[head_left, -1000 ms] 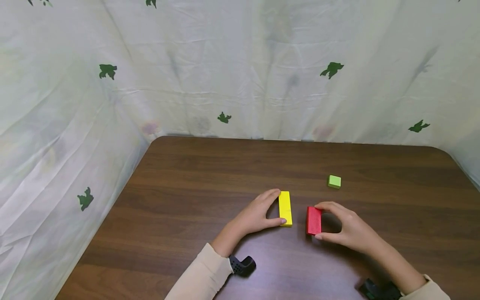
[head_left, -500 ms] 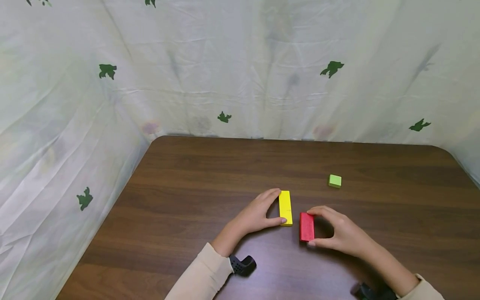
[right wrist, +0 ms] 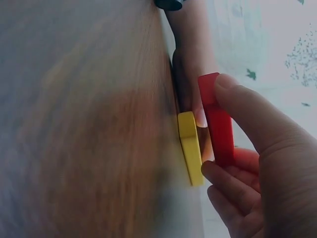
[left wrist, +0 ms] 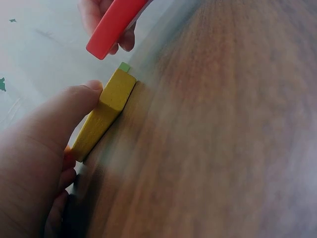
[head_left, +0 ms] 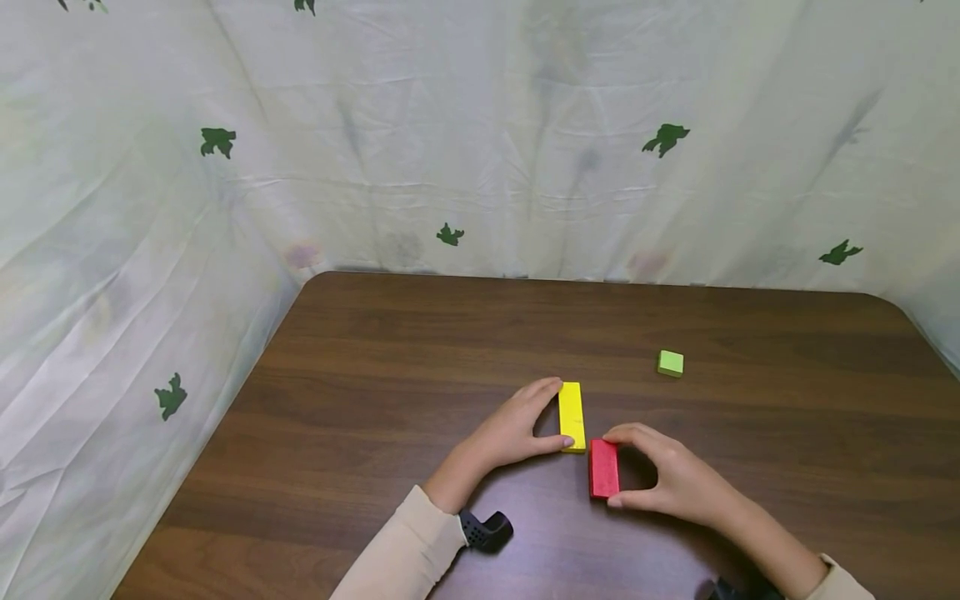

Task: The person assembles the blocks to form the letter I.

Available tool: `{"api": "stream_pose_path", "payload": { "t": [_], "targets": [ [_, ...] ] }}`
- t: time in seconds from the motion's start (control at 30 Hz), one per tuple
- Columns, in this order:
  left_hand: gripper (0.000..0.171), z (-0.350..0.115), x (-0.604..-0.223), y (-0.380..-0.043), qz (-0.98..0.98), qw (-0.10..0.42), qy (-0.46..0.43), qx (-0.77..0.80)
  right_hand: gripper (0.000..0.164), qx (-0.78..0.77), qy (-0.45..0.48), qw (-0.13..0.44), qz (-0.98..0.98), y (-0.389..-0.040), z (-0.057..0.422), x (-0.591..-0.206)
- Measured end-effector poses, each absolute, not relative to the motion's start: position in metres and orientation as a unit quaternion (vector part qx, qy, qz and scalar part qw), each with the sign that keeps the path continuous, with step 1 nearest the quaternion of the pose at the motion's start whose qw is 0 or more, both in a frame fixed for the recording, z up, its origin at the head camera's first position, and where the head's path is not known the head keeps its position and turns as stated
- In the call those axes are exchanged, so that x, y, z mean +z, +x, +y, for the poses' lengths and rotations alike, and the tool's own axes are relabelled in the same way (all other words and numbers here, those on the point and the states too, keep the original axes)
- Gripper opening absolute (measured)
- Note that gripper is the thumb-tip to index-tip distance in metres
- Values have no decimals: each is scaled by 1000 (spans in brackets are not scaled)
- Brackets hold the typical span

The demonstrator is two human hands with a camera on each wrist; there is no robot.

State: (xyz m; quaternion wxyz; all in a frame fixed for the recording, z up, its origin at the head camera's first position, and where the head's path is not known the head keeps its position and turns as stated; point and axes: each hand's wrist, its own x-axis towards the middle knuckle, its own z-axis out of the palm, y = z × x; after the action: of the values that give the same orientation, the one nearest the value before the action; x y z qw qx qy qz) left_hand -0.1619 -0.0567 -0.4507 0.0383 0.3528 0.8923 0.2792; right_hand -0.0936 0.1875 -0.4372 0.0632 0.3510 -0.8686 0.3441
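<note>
A yellow rectangular block (head_left: 572, 417) lies flat on the brown table. My left hand (head_left: 517, 425) holds it from the left, thumb at its near end and fingers at its far end. My right hand (head_left: 678, 475) pinches a red rectangular block (head_left: 604, 469) between thumb and fingers at its two ends. In the right wrist view the red block (right wrist: 218, 119) is raised above the table, higher than the yellow block (right wrist: 190, 148). Seen from the head, the red block is just right of the yellow block's near end.
A small light green block (head_left: 671, 363) rests on the table (head_left: 420, 333) beyond both hands, to the right. Behind the table's far edge hangs a pale curtain (head_left: 510, 150) with green leaf-like patches. Black wrist devices (head_left: 486, 532) sit by the sleeves.
My right hand has carried the red block left and nearer to me, bringing it close to the yellow block. The left hand and yellow block have stayed in place.
</note>
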Motion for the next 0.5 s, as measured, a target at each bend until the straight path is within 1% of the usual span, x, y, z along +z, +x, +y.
{"api": "stream_pose_path", "payload": {
  "t": [0.5],
  "targets": [
    [77, -57, -448, -160, 892, 51, 345, 286, 61, 373, 394, 75, -837, -90, 177, -443]
  ]
}}
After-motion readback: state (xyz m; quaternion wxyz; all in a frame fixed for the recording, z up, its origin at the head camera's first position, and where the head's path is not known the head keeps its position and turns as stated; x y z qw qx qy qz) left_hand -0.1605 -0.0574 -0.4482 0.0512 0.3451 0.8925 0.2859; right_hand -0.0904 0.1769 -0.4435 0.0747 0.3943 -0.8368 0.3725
